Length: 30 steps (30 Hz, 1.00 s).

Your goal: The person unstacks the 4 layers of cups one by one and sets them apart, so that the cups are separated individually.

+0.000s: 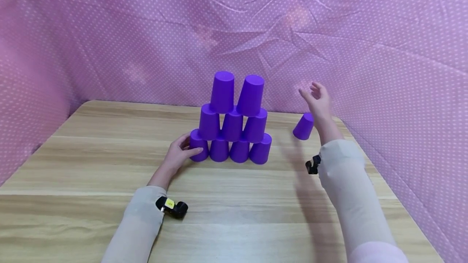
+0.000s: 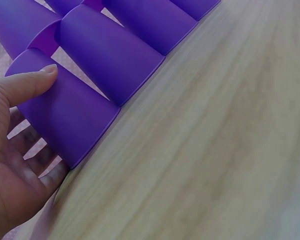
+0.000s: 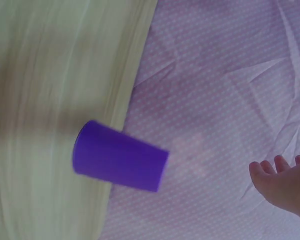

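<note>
Purple cups stand upside down in a pyramid, with several in the bottom row, three in the middle row [image 1: 232, 127] and two on top [image 1: 224, 92]. At the lower left, my left hand [image 1: 178, 153] holds the end cup [image 2: 70, 110] of the bottom row. Its thumb lies across the front of that cup while the fingers reach round the outer side and behind it. My right hand [image 1: 319, 102] is raised in the air with nothing in it, fingers loosely bent. Below it, a single purple cup [image 3: 120, 157] stands upside down, apart from the pyramid.
The wooden table [image 1: 226, 202] has its right edge close beside the single cup. Pink dotted cloth [image 1: 146, 31] hangs behind the table and along both sides. Each sleeve carries a small black camera, one at the left wrist [image 1: 177, 209] and one at the right [image 1: 313, 164].
</note>
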### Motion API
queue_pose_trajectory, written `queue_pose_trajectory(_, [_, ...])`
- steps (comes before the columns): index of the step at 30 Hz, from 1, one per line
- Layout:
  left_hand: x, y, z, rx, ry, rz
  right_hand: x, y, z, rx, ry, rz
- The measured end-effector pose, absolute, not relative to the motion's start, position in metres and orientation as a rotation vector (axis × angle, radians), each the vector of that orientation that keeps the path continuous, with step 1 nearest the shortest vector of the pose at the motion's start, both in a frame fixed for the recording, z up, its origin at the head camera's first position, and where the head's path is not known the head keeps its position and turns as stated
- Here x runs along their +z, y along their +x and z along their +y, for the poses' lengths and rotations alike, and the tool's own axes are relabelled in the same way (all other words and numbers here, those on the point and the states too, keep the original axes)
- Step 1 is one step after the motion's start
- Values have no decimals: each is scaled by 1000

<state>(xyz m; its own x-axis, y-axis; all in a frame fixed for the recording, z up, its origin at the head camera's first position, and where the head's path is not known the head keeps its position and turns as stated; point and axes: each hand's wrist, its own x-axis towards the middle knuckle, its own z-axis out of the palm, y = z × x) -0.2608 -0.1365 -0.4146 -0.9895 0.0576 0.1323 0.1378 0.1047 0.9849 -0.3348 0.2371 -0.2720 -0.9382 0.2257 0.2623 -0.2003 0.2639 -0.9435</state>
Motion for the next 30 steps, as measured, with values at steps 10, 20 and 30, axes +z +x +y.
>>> queue_pose_trajectory(10, [-414, -261, -140, -2030, -193, -2301, -258, -322, 203, 1780, 241, -2193])
queue_pose_trajectory(20, [-390, -243, -132, -2079, -193, -2290, -260, -312, 172, 1882, 394, -2067])
queue_pose_trajectory(30, [-413, -257, -135, -2078, -191, -2273, -261, -301, 145, 2005, 568, -1966])
